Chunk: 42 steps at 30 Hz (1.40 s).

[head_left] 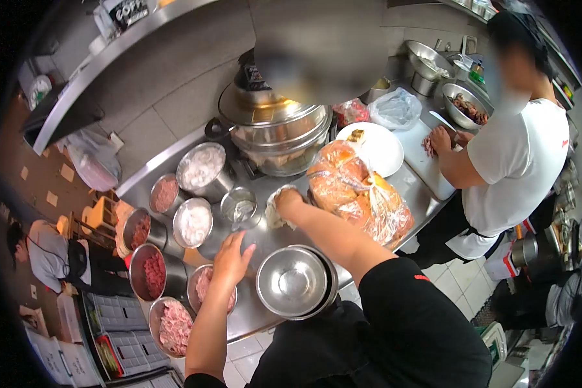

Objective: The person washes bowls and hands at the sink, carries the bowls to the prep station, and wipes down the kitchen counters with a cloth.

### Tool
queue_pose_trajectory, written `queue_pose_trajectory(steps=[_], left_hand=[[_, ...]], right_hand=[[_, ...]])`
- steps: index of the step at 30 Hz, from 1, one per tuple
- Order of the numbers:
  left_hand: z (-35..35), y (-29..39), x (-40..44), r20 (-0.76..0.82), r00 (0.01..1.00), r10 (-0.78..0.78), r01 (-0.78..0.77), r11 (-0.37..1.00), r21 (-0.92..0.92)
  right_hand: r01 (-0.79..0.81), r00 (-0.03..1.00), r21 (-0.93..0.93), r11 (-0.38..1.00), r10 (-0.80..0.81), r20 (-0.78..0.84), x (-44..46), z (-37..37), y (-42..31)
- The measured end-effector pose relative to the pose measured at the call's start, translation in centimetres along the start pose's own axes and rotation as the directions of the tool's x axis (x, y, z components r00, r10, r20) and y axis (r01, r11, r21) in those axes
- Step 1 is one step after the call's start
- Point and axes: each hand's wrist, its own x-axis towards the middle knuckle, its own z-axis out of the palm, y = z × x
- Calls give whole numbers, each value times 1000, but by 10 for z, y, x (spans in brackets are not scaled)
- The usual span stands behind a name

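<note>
My right hand point(290, 203) is closed on a crumpled whitish cloth point(275, 216), pressed to the steel counter point(278, 240) beside a clear plastic bag of orange-brown meat point(352, 187). My left hand point(231, 260) hovers with fingers apart over the counter, holding nothing. Just beyond its fingertips stands a small steel pot point(241, 205) with a utensil inside. Beneath the left wrist, a steel container of pink minced meat point(204, 284) is partly hidden. Nested steel bowls point(291, 282) sit near the front edge, between my forearms.
Several steel pots of raw meat point(154, 275) and white contents point(194, 223) line the left. A large lidded steamer pot point(275, 132) stands behind, near a white plate point(375, 149). At right, a co-worker point(517, 149) handles meat on a white cutting board point(420, 152) with a knife point(441, 120).
</note>
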Motion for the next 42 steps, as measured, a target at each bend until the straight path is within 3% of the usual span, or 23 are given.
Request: queue_pose_trajectory(steps=[2,4,6,8,9,10,11,12,14,15,16,17,18,20,22,23,24,26,27,32,35,39,42], left_hand=[[7,-4,9,-102,994,32,-29,999,33],[7,-8,18,-104,992,-72,84,991,109],[-12,11,23,-94,984,-148,159,981,111],[-33,21,29,16,937,-350,345,928,139],[-29,-3,31,10,940,-342,342,939,-26],[-35,-3,27,4,937,-348,348,937,-29],[-45,2,21,-31,924,-382,365,902,-230],[-54,7,13,-57,906,-420,359,832,-423],[-63,12,-10,-46,897,-439,350,771,-532],[-65,16,-24,0,882,-472,393,735,-553],[-65,17,-37,45,864,-501,434,697,-571],[-61,17,-49,41,857,-514,440,689,-576],[-56,17,-61,24,876,-482,405,707,-580],[-48,20,-84,4,889,-458,373,719,-586],[-49,31,-101,-131,886,-444,361,840,-405],[-55,42,-109,-63,849,-524,445,775,-448],[-52,38,-117,-71,843,-533,450,771,-451],[-44,26,-146,-3,760,-650,500,588,-636],[-43,23,-155,-2,755,-656,505,583,-636],[-35,11,-175,16,702,-712,510,486,-710],[-31,15,-171,-16,738,-675,470,531,-705],[-25,20,-173,-8,716,-698,473,493,-730],[-24,13,-178,3,715,-699,480,487,-729]], right_hand=[[-27,1000,22,999,27,-1,-10,-8,-6],[-51,999,43,998,51,11,-26,-36,-3],[-153,947,119,981,112,300,-53,-73,-4],[-61,948,76,995,34,317,-40,-73,-2],[146,952,122,982,-173,252,-48,-98,7],[349,910,152,925,-373,181,-59,-129,17],[352,904,266,897,-400,152,-78,-171,31],[200,923,517,832,-338,185,-121,-228,59],[286,934,753,593,-349,-79,-138,-281,122],[296,955,710,639,-205,-213,-121,-298,154],[313,872,450,837,-65,-486,-120,-327,175],[261,815,604,753,163,-556,-107,-344,195],[230,685,614,755,322,-653,-62,-350,224],[94,574,402,911,281,-769,-11,-361,267],[117,749,613,781,336,-571,20,-374,280],[174,831,799,576,350,-433,30,-375,284],[184,833,795,578,337,-438,37,-381,282],[148,797,738,658,362,-483,48,-390,279],[46,824,643,764,335,-457,50,-401,275],[-111,804,546,830,399,-442,55,-401,258],[12,782,529,848,322,-533,59,-403,249],[418,646,564,712,203,-735,22,-410,223],[488,586,576,655,243,-773,21,-406,219]])
